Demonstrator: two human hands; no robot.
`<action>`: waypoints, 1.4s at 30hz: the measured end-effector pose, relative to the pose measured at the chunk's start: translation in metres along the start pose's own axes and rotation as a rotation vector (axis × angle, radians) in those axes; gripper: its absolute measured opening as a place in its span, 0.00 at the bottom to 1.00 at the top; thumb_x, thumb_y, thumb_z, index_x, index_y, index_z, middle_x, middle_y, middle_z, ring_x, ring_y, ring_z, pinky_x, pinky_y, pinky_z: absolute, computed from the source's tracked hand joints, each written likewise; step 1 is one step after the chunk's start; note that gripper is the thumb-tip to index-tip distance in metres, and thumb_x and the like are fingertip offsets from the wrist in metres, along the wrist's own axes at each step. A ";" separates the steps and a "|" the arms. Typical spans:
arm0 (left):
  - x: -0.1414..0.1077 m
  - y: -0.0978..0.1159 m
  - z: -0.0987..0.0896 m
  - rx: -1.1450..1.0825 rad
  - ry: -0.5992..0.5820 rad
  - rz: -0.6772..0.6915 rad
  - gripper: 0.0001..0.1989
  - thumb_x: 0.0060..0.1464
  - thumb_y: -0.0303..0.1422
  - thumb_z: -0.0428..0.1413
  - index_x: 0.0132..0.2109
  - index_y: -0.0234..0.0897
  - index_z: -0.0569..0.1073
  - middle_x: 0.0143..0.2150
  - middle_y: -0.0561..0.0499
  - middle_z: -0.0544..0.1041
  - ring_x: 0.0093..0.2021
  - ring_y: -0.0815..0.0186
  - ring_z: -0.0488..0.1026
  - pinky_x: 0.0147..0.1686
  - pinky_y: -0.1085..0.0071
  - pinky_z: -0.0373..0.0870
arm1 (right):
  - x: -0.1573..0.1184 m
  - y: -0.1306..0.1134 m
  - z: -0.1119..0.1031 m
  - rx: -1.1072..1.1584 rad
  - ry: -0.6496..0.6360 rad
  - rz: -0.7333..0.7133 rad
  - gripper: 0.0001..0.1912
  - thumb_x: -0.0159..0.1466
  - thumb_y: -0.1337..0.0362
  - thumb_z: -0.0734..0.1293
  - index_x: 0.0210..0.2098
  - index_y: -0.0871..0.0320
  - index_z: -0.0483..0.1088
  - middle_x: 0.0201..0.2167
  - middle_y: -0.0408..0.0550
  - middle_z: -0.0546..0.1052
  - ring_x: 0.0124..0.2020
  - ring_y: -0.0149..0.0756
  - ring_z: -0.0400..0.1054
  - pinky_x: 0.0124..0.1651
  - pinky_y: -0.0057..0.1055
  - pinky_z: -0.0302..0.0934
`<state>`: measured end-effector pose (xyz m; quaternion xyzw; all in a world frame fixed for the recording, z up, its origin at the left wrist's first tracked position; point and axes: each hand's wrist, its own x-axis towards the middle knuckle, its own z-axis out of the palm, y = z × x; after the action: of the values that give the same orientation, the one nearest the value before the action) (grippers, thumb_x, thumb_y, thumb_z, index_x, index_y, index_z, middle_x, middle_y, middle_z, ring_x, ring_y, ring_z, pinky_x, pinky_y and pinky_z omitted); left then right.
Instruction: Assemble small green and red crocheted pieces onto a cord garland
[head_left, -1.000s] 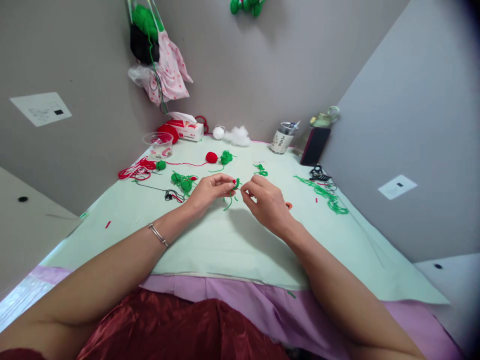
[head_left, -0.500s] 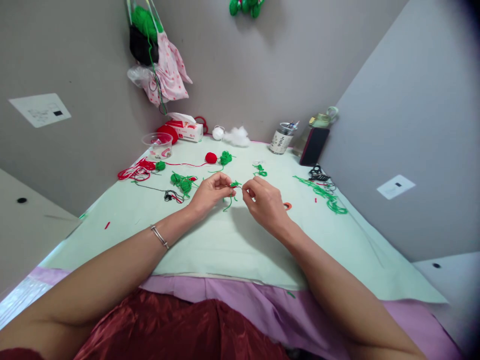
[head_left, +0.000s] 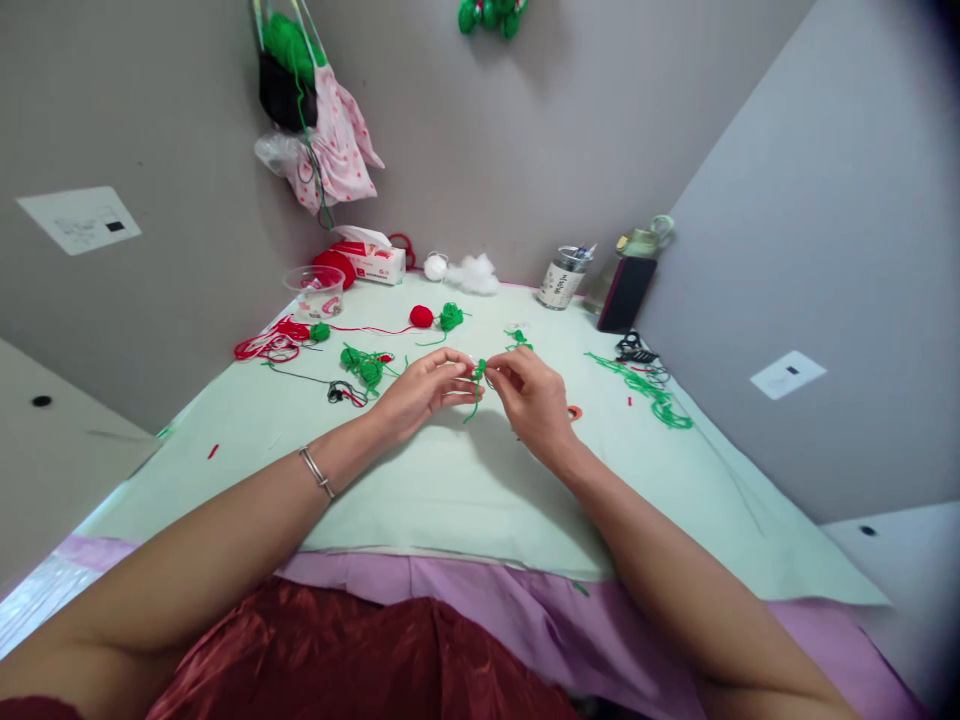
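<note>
Above the middle of the table, a small green yarn piece (head_left: pixel 480 369) is between my hands, a loose green strand hanging below it. My left hand (head_left: pixel 427 393) comes from the left, thumb and fingertips closed at the piece's near side, the lower fingers stretched out. With thumb and index finger pinched, my right hand (head_left: pixel 531 398) grips the piece's right edge. A thin dark thing pokes out below my right fingers, too small to make out. Just behind my right hand lie green yarn scraps (head_left: pixel 519 340), partly covered. An orange ring-shaped thing (head_left: pixel 574 412) shows beside my right wrist.
To the left lie tangled green yarn (head_left: pixel 364 366), black cord (head_left: pixel 347 393) and red yarn (head_left: pixel 271 342). A red ball (head_left: pixel 421 317) sits farther back. Along the back stand a clear tub (head_left: pixel 315 295), tissue box (head_left: pixel 381 266), pen jar (head_left: pixel 562 280) and phone (head_left: pixel 628 295). Green strands (head_left: pixel 641 385) lie right.
My right hand has moved in to the yarn piece and now pinches it. The piece has turned and shifted slightly right. My left hand's lower fingers have straightened.
</note>
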<state>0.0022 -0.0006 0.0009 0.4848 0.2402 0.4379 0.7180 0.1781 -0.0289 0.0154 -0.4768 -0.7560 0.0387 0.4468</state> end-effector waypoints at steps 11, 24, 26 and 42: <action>-0.001 0.005 0.000 -0.029 0.024 -0.060 0.10 0.50 0.31 0.65 0.35 0.35 0.71 0.33 0.54 0.75 0.38 0.67 0.78 0.51 0.63 0.72 | 0.005 0.006 -0.001 0.441 -0.166 0.279 0.12 0.66 0.56 0.65 0.34 0.57 0.74 0.30 0.45 0.75 0.29 0.32 0.68 0.34 0.29 0.63; 0.000 -0.001 0.000 0.037 0.002 -0.046 0.10 0.50 0.31 0.64 0.36 0.36 0.70 0.36 0.53 0.76 0.39 0.67 0.76 0.51 0.59 0.71 | 0.001 0.005 0.002 0.379 -0.150 0.156 0.06 0.64 0.64 0.67 0.41 0.55 0.74 0.36 0.46 0.78 0.33 0.33 0.72 0.38 0.30 0.65; 0.000 -0.001 0.001 0.045 0.013 -0.037 0.10 0.50 0.31 0.64 0.36 0.36 0.70 0.37 0.54 0.74 0.39 0.68 0.74 0.51 0.59 0.71 | 0.000 0.005 0.001 0.191 -0.132 0.009 0.06 0.66 0.67 0.66 0.40 0.55 0.75 0.36 0.47 0.77 0.34 0.33 0.71 0.38 0.30 0.63; 0.007 -0.007 -0.007 0.259 0.118 -0.050 0.11 0.46 0.32 0.64 0.33 0.35 0.69 0.31 0.55 0.71 0.31 0.69 0.73 0.41 0.65 0.70 | 0.007 -0.007 -0.011 0.831 -0.231 0.325 0.09 0.67 0.57 0.66 0.35 0.56 0.66 0.20 0.38 0.69 0.20 0.27 0.61 0.23 0.25 0.56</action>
<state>0.0034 0.0082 -0.0073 0.5409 0.3485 0.4128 0.6446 0.1800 -0.0309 0.0295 -0.3622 -0.6367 0.4609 0.5011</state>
